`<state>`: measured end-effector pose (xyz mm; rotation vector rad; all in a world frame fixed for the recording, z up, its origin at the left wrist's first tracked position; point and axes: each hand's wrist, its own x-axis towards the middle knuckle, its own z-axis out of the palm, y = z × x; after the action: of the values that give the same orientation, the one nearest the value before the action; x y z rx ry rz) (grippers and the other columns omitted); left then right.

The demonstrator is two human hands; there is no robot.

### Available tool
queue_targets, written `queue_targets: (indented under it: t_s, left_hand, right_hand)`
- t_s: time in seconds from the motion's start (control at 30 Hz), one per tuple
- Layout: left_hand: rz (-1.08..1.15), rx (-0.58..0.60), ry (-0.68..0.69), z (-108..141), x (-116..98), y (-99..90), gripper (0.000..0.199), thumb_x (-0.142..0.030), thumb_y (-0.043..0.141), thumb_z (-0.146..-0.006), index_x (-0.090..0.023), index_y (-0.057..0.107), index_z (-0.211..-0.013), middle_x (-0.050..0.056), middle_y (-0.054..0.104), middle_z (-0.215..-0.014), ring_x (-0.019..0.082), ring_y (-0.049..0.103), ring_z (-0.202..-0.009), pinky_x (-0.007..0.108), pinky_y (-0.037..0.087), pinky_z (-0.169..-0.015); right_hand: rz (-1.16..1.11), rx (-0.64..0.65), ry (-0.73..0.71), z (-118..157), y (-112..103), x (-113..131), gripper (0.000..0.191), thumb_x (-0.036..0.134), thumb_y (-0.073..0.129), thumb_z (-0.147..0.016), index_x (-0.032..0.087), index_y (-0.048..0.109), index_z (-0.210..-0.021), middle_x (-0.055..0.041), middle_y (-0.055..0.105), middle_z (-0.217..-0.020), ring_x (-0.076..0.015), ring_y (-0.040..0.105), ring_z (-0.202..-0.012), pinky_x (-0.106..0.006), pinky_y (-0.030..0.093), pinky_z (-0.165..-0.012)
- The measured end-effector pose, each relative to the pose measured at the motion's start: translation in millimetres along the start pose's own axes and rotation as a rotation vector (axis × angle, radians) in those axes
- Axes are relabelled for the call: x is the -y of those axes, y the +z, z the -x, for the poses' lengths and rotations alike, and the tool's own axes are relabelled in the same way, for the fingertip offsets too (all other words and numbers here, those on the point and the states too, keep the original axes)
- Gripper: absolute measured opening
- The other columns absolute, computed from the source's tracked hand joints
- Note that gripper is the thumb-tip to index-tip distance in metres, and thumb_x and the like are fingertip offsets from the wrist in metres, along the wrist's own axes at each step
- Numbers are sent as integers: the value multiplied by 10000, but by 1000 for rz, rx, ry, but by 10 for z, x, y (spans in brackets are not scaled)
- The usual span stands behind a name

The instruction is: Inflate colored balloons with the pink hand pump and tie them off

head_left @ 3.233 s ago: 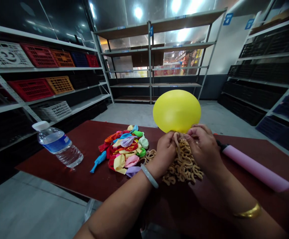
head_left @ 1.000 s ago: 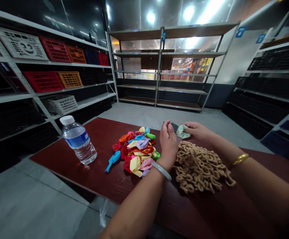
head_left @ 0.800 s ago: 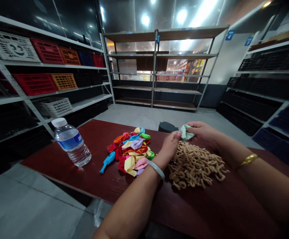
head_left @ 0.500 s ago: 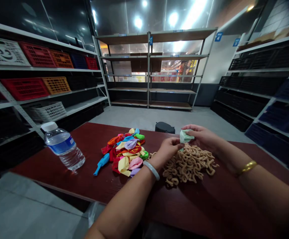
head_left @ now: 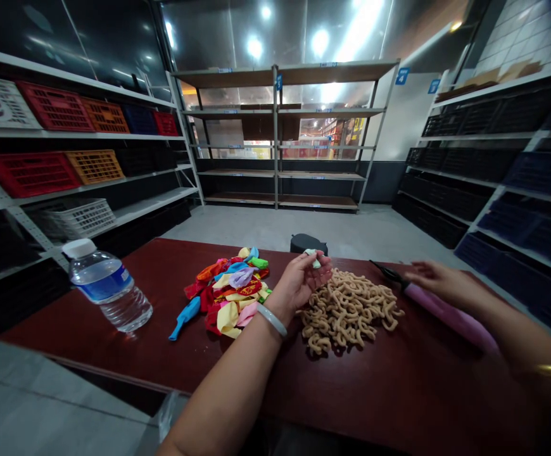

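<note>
My left hand (head_left: 306, 277) is closed on a pale green balloon (head_left: 312, 256), raised at the far left edge of a heap of tan, curled pieces (head_left: 349, 310). Right of that heap, my right hand (head_left: 430, 277) hovers with its fingers apart, beside a pink, long object with a black tip (head_left: 446, 313); no grip on it shows. A pile of limp, colourful balloons (head_left: 240, 278) lies left of my left forearm, and a light blue one (head_left: 185, 316) sticks out at its left.
A water bottle (head_left: 109, 285) with a white cap stands at the left of the dark red table (head_left: 161, 364). Behind the table is a black round-topped object (head_left: 308, 243). Shelves (head_left: 275, 174) and crates (head_left: 31, 174) stand around the room.
My right hand has let go of the pale green balloon and moved right, uncovering the pink object. My left hand keeps the balloon and has turned palm up. The view has shifted slightly.
</note>
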<state>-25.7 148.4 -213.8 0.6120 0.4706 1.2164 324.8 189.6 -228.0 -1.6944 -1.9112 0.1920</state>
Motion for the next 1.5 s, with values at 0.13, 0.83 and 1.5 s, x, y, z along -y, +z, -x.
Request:
queue_targets:
  t_s: [0.13, 0.83, 1.5]
  left_hand:
    - [134, -123, 10, -37, -30, -28, 122, -140, 609, -853, -116, 634, -970, 71, 672, -813, 127, 668, -687, 207, 547, -613]
    - [388, -173, 322, -169, -263, -299, 137, -161, 548, -915, -156, 655, -1001, 97, 692, -1144, 195, 661, -1077, 354, 535, -939]
    - [69, -181, 379, -127, -69, -60, 136, -208, 683, -836, -141, 619, -935, 89, 729, -1000, 174, 689, -971, 307, 504, -927]
  right_hand:
    - [250, 84, 59, 269, 87, -458, 464, 463, 733, -647, 136, 704, -975, -212, 709, -907, -360, 676, -828, -425, 467, -657]
    - [349, -170, -465, 349, 628, 1345, 486, 394, 549, -831, 281, 502, -1301, -46, 670, -1070, -256, 658, -857, -367, 474, -640]
    - [362, -119, -406, 375, 562, 1284, 524, 391, 555, -820, 268, 482, -1324, -64, 653, -1145, -266, 658, -889, -379, 483, -641]
